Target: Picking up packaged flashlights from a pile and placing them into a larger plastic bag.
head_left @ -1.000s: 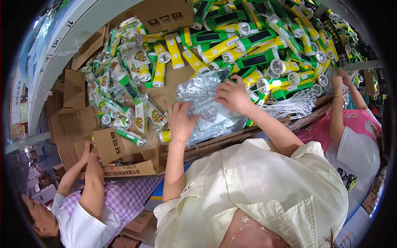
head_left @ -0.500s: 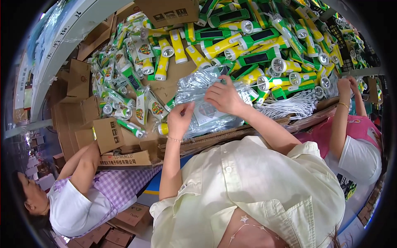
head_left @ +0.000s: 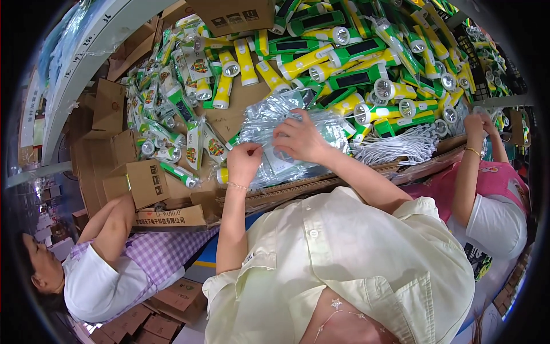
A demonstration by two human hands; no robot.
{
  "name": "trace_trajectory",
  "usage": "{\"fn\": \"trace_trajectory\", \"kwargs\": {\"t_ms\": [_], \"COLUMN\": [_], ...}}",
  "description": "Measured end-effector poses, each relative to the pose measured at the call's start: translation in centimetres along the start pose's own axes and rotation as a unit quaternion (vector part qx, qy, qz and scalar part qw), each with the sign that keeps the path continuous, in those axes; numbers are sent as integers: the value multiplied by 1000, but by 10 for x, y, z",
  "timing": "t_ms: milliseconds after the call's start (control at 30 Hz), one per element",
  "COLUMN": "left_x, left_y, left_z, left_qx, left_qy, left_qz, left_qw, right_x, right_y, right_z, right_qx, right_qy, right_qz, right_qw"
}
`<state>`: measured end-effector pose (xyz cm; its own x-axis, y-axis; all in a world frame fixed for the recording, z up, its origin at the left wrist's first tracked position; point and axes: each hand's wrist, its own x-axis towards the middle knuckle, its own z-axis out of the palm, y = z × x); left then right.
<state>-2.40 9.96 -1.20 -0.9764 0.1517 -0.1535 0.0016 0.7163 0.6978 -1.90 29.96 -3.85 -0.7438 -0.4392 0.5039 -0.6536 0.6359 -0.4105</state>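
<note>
A pile of clear plastic bags [head_left: 260,123] lies in front of me, with a printed card showing through the film. My left hand [head_left: 244,165] is at the pile's left edge, thumb and fingers pinched on the film of a bag. Over the middle of the bags rests my right hand [head_left: 302,139], its fingers apart and bent, touching the plastic from above. Just left of my left hand, the end of a yellow flashlight [head_left: 222,175] pokes out.
Loose yellow-and-green flashlights [head_left: 355,80] are heaped at the back and right; bagged ones [head_left: 192,140] lie left. White cables [head_left: 398,146] sit right of the bags. Cardboard boxes [head_left: 148,183] stand left. Co-workers work on both sides, one in a purple checked apron [head_left: 160,249], one in pink [head_left: 452,180].
My left hand has shifted slightly left, its fingertips now pinched closer together. My right hand has moved a little left and nearer to me over the bags.
</note>
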Motion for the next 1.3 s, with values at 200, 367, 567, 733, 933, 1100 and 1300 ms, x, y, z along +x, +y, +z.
{"fn": "trace_trajectory", "kwargs": {"t_ms": [200,367,567,733,933,1100,1300], "left_x": [-7,-16,-12,-9,-5,12,18], "left_y": [10,38,18,11,46,54,40], "left_z": [-2,-25,-56,-102,-74,-49,-19], "left_qx": [63,178,193,167,-51,13,-8], "left_qy": [71,47,61,169,47,8,-3], "left_qz": [75,11,1,-22,-33,-18,-38], "left_qw": [993,983,979,971,997,1000,999], "right_x": [7,17,30,24,35,47,58], "right_y": [-11,-29,-35,45,187,215,178], "right_z": [2,-19,-39,-81,-164,-176,-167], "right_qx": [-20,-40,10,317,-341,-320,-256], "right_qy": [-28,-29,-24,-168,-246,-370,-412], "right_qz": [5,-97,-47,92,271,207,137], "right_qw": [999,994,999,929,866,847,864]}}
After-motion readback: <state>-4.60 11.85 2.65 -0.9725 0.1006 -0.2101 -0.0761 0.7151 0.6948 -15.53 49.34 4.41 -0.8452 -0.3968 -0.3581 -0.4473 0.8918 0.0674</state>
